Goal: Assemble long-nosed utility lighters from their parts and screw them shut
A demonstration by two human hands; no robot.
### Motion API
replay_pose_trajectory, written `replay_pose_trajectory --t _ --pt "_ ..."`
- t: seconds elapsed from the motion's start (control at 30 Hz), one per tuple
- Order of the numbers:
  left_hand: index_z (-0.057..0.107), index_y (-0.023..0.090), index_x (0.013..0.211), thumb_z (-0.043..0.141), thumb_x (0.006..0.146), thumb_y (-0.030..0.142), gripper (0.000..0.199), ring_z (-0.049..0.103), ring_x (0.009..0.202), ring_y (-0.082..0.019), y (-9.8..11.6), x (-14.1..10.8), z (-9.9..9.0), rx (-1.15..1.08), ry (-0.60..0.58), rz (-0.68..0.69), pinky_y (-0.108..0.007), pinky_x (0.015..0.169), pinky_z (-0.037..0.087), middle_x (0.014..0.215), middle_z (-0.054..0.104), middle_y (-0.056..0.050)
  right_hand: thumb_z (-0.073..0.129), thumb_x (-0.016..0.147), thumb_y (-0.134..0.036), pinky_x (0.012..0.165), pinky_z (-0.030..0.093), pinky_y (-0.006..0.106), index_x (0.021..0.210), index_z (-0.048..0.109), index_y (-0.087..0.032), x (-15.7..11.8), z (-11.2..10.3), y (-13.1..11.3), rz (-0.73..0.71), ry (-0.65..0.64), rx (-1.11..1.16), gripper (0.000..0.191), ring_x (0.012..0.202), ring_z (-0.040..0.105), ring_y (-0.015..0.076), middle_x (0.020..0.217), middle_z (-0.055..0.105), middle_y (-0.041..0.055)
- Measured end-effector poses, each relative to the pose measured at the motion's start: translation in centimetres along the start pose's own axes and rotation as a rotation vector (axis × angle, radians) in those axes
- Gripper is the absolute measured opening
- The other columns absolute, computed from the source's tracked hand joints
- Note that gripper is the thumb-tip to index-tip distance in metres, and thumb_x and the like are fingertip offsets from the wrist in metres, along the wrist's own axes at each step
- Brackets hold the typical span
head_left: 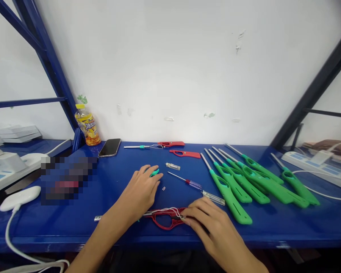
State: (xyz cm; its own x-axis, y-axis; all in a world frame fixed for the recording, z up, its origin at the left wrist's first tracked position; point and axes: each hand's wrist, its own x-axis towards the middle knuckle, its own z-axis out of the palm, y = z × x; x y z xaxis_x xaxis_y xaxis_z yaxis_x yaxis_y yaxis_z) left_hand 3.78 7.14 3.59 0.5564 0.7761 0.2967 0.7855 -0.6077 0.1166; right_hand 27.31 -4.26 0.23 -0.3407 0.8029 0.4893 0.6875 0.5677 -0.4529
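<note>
My left hand [143, 187] reaches over the blue table with its fingers curled around a small teal plastic piece [154, 173]. Below its wrist lies an opened red long-nose lighter [165, 226], with a metal tube and loose white wires [170, 209] along its body. My right hand [214, 222] holds the lighter's right end, thumb and fingertips close together at the wires. Just beyond that hand are a clear fuel tank [214, 198] and a screwdriver [193, 184] with a purple clear handle. A tiny light-coloured part [163, 188] rests right of my left fingers.
Several green lighters [233, 204] lie fanned out at the right. Toward the wall are red lighter shells [184, 153], a metal tube [135, 146] and another clear tank [172, 166]. A phone [110, 147] and drink bottle [88, 125] stand back left; power strips [315, 163] flank the table.
</note>
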Motion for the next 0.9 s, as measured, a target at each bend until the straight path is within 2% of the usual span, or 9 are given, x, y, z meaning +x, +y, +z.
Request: replay_pose_trajectory --t 0.13,0.3,0.4,0.5,0.6,0.67,0.73,0.9 --pt "0.072 0.016 0.135 0.043 0.105 0.008 0.043 0.051 0.144 -0.041 -0.8 0.1 0.6 0.033 -0.038 -0.002 -0.061 0.111 0.045 0.151 0.063 -0.013 0.054 0.11 -0.02 0.087 0.054 0.035 0.113 0.071 -0.026 0.0 0.0 0.0 0.013 -0.008 0.011 0.019 0.096 0.066 0.0219 0.105 0.074 0.0016" --pt "0.073 0.014 0.132 0.047 0.106 0.012 0.037 0.049 0.143 -0.044 -1.2 0.0 0.1 0.019 -0.014 -0.045 -0.064 0.111 0.042 0.147 0.065 -0.017 0.055 0.11 -0.02 0.088 0.053 0.035 0.113 0.071 -0.026 0.0 -0.2 -0.1 0.015 -0.012 0.02 0.018 0.096 0.065 0.0222 0.106 0.073 0.0017" --pt "0.073 0.018 0.13 0.052 0.107 0.016 0.031 0.055 0.135 -0.038 -0.6 0.0 -0.4 -0.036 -0.021 -0.032 -0.058 0.108 0.045 0.14 0.068 -0.015 0.056 0.109 -0.018 0.088 0.053 0.036 0.113 0.071 -0.026 0.0 -0.2 -0.1 0.019 -0.009 0.025 0.018 0.097 0.065 0.0221 0.106 0.074 0.001" --pt "0.075 0.026 0.124 0.063 0.106 0.025 0.022 0.062 0.122 -0.03 0.0 0.1 -0.4 -0.119 -0.051 0.003 -0.048 0.105 0.049 0.127 0.072 -0.007 0.057 0.108 -0.017 0.087 0.052 0.036 0.114 0.071 -0.027 0.1 -0.1 -0.1 0.021 -0.01 0.026 0.017 0.096 0.065 0.0219 0.105 0.073 0.0006" --pt "0.076 0.027 0.111 0.071 0.101 0.022 0.012 0.066 0.113 -0.025 0.3 0.3 -0.1 -0.186 -0.079 0.003 -0.04 0.099 0.051 0.114 0.074 -0.002 0.057 0.108 -0.017 0.087 0.052 0.036 0.114 0.07 -0.026 0.2 -0.1 0.0 0.016 -0.013 0.03 0.017 0.095 0.065 0.0216 0.105 0.073 0.0005" --pt "0.075 0.025 0.099 0.07 0.1 0.017 0.009 0.068 0.103 -0.023 0.5 0.5 0.1 -0.213 -0.086 -0.005 -0.035 0.09 0.053 0.103 0.074 -0.001 0.057 0.108 -0.017 0.088 0.051 0.037 0.114 0.07 -0.026 0.2 0.0 0.0 0.017 -0.012 0.028 0.017 0.096 0.065 0.022 0.106 0.073 0.0007" --pt "0.072 0.023 0.092 0.066 0.101 0.014 0.014 0.068 0.095 -0.021 0.8 0.5 0.3 -0.226 -0.083 -0.002 -0.033 0.084 0.052 0.096 0.072 0.0 0.057 0.109 -0.017 0.087 0.051 0.037 0.114 0.07 -0.026 0.2 0.0 0.0 0.019 -0.013 0.03 0.017 0.096 0.064 0.0222 0.106 0.073 0.0009" --pt "0.065 0.02 0.094 0.056 0.105 0.013 0.016 0.066 0.091 -0.023 1.5 0.3 0.5 -0.21 -0.039 0.032 -0.036 0.083 0.05 0.094 0.069 -0.002 0.057 0.109 -0.018 0.087 0.051 0.036 0.114 0.07 -0.026 0.0 -0.2 -0.1 0.026 -0.008 0.055 0.016 0.096 0.064 0.0211 0.106 0.073 0.0007"
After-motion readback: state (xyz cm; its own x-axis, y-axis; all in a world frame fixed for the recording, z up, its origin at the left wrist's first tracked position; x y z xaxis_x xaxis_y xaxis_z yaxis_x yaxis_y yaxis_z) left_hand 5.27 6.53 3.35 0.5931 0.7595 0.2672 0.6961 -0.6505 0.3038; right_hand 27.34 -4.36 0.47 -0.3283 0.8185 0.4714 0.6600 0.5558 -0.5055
